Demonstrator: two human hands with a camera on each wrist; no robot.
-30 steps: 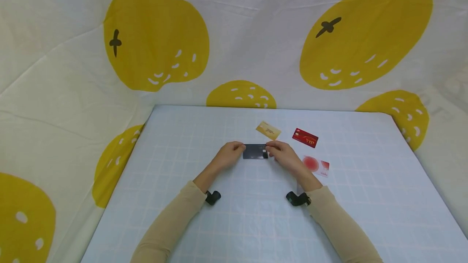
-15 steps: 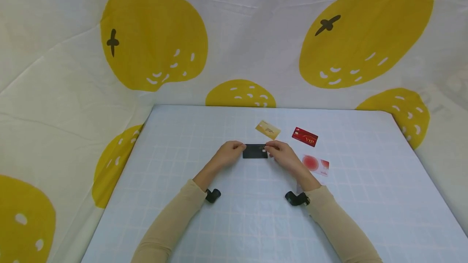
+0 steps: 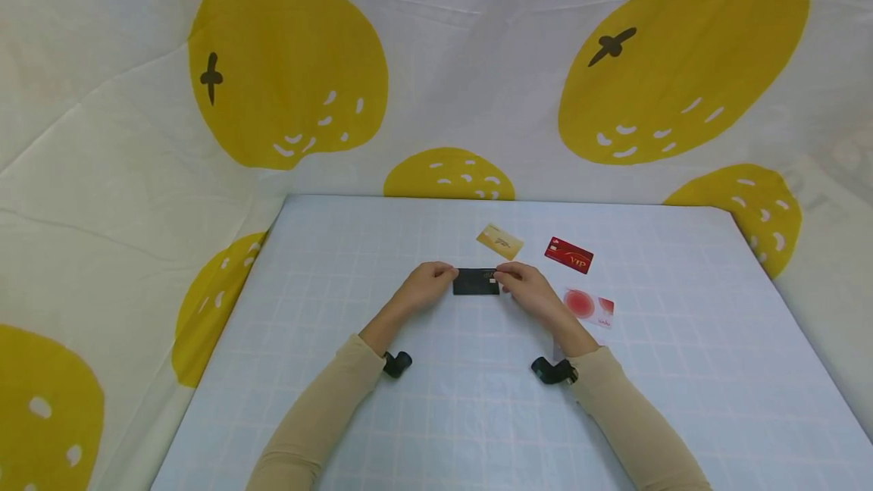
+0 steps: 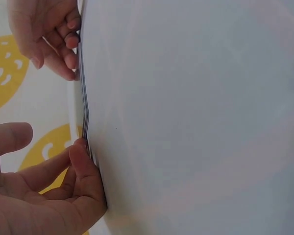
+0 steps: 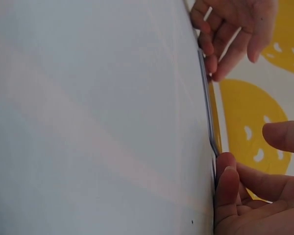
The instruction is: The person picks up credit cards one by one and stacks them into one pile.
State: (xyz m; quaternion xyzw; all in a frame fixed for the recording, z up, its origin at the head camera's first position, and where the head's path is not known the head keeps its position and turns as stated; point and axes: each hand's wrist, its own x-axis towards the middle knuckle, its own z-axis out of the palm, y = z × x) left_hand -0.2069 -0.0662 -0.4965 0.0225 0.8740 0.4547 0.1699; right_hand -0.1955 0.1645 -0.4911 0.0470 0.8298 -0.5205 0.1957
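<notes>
black card [image 3: 472,282] sits at the center of the head view, its long side running left to right. white cloth [image 3: 470,59] printed with yellow fruit fills the top and left of that frame, and the pale blue table [image 3: 443,430] spreads below it. beige sleeves [image 3: 317,415] rise from the lower left and lower right. left hand [image 3: 427,284] pinches the card's left end, right hand [image 3: 527,284] its right end; whether it touches the table cannot be told. pink card [image 3: 589,308] lies right of center, red card [image 3: 569,255] above it, gold card [image 3: 500,242] above center.
</notes>
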